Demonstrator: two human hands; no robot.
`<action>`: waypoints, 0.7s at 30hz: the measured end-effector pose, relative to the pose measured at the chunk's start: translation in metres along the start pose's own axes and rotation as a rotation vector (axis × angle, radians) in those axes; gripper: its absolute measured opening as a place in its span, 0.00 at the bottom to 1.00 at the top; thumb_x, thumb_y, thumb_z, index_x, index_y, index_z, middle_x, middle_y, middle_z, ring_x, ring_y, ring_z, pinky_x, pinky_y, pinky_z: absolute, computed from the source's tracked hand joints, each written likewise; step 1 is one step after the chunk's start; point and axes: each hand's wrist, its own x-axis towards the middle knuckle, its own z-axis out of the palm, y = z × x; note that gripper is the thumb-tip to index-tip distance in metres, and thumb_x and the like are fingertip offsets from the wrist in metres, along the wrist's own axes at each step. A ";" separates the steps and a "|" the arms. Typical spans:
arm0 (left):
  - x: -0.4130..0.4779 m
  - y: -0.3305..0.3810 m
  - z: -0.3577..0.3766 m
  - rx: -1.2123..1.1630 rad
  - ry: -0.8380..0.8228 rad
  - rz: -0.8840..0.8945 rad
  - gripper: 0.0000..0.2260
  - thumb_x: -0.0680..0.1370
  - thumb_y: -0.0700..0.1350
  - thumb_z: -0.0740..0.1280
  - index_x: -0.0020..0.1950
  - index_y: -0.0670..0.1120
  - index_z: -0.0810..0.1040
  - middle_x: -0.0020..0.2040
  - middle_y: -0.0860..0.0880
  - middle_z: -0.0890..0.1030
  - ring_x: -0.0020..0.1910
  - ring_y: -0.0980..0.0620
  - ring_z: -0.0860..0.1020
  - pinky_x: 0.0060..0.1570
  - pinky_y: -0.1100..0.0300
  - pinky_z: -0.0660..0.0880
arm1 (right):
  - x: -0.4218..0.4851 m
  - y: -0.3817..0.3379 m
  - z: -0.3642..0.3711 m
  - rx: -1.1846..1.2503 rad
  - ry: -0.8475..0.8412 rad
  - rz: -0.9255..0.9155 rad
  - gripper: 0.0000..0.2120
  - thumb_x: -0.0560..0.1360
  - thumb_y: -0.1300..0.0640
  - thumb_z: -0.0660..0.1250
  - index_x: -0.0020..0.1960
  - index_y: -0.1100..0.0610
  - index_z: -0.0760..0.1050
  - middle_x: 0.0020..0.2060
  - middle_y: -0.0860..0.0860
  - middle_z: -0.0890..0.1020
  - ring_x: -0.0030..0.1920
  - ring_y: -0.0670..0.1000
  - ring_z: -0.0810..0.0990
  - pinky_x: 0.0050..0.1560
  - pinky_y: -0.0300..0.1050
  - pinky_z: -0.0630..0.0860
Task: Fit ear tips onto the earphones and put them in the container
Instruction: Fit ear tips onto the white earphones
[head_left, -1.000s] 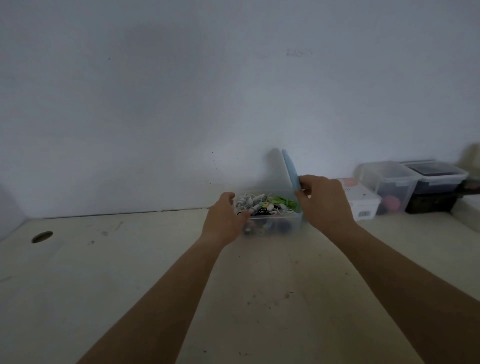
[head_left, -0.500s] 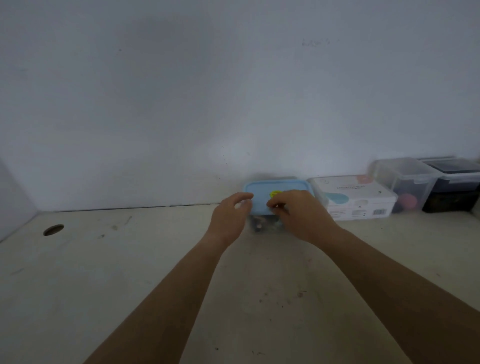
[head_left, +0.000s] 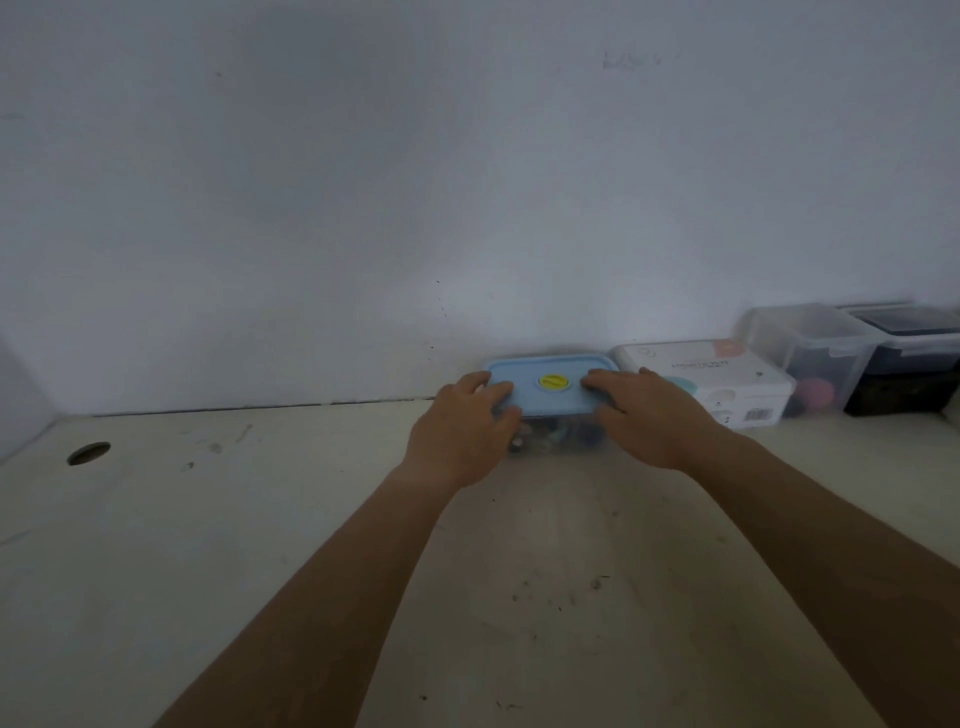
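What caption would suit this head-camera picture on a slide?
Left hand and right hand press the blue lid onto the clear container by the wall, beside a white box.

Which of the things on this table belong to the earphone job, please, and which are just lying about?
Job: clear container, its blue lid, left hand and right hand pressing the lid.
Lying about: white box, clear tub, dark tub.
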 end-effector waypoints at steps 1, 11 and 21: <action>0.000 -0.001 0.000 0.036 -0.022 0.001 0.21 0.81 0.57 0.59 0.74 0.55 0.69 0.77 0.52 0.64 0.73 0.48 0.65 0.70 0.49 0.66 | 0.001 0.002 0.000 -0.002 -0.024 -0.003 0.22 0.80 0.56 0.57 0.74 0.50 0.65 0.71 0.52 0.72 0.64 0.58 0.71 0.65 0.52 0.67; 0.006 0.001 0.010 0.279 -0.034 0.090 0.25 0.81 0.59 0.59 0.76 0.53 0.64 0.79 0.47 0.60 0.71 0.44 0.67 0.65 0.46 0.72 | 0.004 0.003 0.014 -0.225 0.027 -0.057 0.29 0.74 0.50 0.64 0.73 0.52 0.61 0.71 0.50 0.70 0.72 0.51 0.67 0.79 0.58 0.43; 0.018 0.014 0.009 0.294 -0.129 0.057 0.25 0.81 0.56 0.59 0.77 0.51 0.62 0.79 0.48 0.58 0.67 0.42 0.71 0.62 0.46 0.73 | 0.007 0.004 0.013 -0.235 -0.063 0.012 0.39 0.75 0.46 0.63 0.79 0.54 0.50 0.80 0.50 0.53 0.80 0.51 0.49 0.78 0.62 0.40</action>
